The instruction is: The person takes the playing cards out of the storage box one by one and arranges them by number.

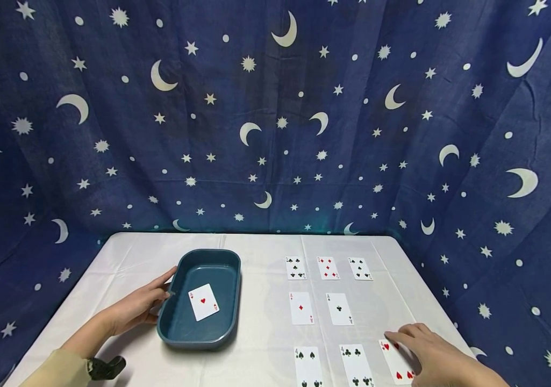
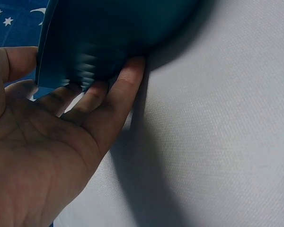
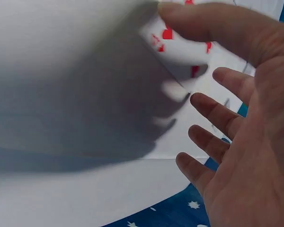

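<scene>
On the left of the table stands a dark teal tray with an ace of hearts lying tilted in it. My left hand grips its left side, the thumb at the rim and the fingers against the outer wall. At the front right, my right hand hovers over the four of hearts, partly covering it. In the right wrist view the thumb is near that card, and the other fingers are spread apart; whether the thumb touches it I cannot tell.
Right of the tray, face-up cards lie in rows: clubs, diamonds and spades at the back; ace of diamonds and ace of clubs midway; four of spades and four of clubs in front. A starry curtain surrounds the table.
</scene>
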{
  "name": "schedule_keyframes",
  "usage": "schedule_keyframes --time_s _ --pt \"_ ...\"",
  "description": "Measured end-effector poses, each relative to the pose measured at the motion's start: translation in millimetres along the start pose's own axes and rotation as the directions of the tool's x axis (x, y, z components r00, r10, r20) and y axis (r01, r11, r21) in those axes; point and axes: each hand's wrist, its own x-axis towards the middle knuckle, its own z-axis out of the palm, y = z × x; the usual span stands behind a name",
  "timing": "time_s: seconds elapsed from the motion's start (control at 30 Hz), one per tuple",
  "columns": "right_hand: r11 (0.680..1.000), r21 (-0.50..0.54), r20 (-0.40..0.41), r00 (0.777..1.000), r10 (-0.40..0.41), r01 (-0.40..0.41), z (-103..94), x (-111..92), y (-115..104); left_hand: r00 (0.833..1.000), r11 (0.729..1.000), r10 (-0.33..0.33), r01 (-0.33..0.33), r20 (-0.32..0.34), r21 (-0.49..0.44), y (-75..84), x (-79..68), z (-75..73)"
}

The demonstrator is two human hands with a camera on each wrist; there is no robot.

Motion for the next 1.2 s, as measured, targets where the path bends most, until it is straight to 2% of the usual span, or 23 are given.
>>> schedule_keyframes --time_s 0.1,0.2,0.3,0.37,0.47,0.57,0.87,1.2 --pt "1.0 0.009 -0.028 0.999 -0.024 0.025 -6.7 6.1 -1.1 1.0 1.0 -0.002 0.001 -0.004 -0.004 -0.6 -0.7 -0.4" --pt "0.997 -0.017 -0.106 0.992 -0.072 0.071 -16.5 16.1 -6.9 1.0 1.0 0.002 -0.002 -0.004 -0.002 -0.9 -1.6 -0.9" --pt "0.988 -0.06 -0.208 0.966 -0.154 0.144 -26.3 29.1 -16.9 1.0 1.0 0.006 -0.006 -0.005 -0.004 -1.0 -2.3 -0.9" --pt "0.976 -0.093 -0.269 0.938 -0.217 0.199 -31.6 40.0 -25.3 1.0 1.0 0.007 -0.007 -0.009 -0.007 -1.4 -2.5 -0.5" --pt "0.957 -0.113 -0.316 0.903 -0.29 0.267 -39.7 59.6 -42.7 1.0 1.0 0.001 -0.002 -0.021 -0.012 -2.4 -2.6 0.2" --pt "0.938 -0.116 -0.317 0.882 -0.348 0.328 -48.4 80.3 -63.2 1.0 1.0 -0.005 0.004 -0.024 -0.013 -3.1 -2.6 0.8" --pt "0.884 -0.13 -0.248 0.849 -0.467 0.449 -68.9 131.6 -127.2 1.0 1.0 0.005 -0.005 -0.004 -0.008 -1.9 -0.5 0.2" --pt "0.821 -0.142 -0.177 0.802 -0.571 0.553 -74.8 190.7 -193.8 1.0 1.0 0.013 -0.013 0.0 -0.015 0.4 -1.0 0.8"
